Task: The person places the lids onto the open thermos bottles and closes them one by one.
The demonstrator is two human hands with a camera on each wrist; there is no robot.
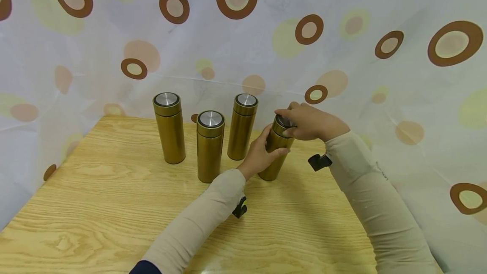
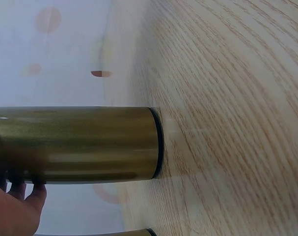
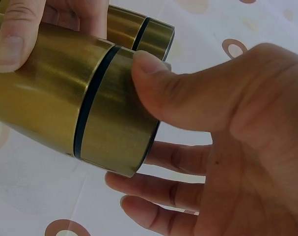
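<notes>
Four gold thermos flasks with silver-topped lids are in the head view, and both hands are at the rightmost flask [image 1: 273, 169]. My left hand [image 1: 259, 155] grips its body, with the thumb laid across the near side. At the top, my right hand [image 1: 310, 122] holds the lid [image 3: 121, 113], thumb on one side and fingers round the other. A dark ring shows between lid and body in the right wrist view. The base of the flask [image 2: 104, 142] stands at the table surface in the left wrist view, where left fingertips [image 2: 37, 194] touch its side.
Upright to the left are a far-left flask [image 1: 171, 138], a nearer flask [image 1: 209, 157] and a back flask [image 1: 241, 134] close to the left hand. They stand on a wooden table [image 1: 114, 206]. A dotted cloth [image 1: 205, 24] hangs behind and on both sides.
</notes>
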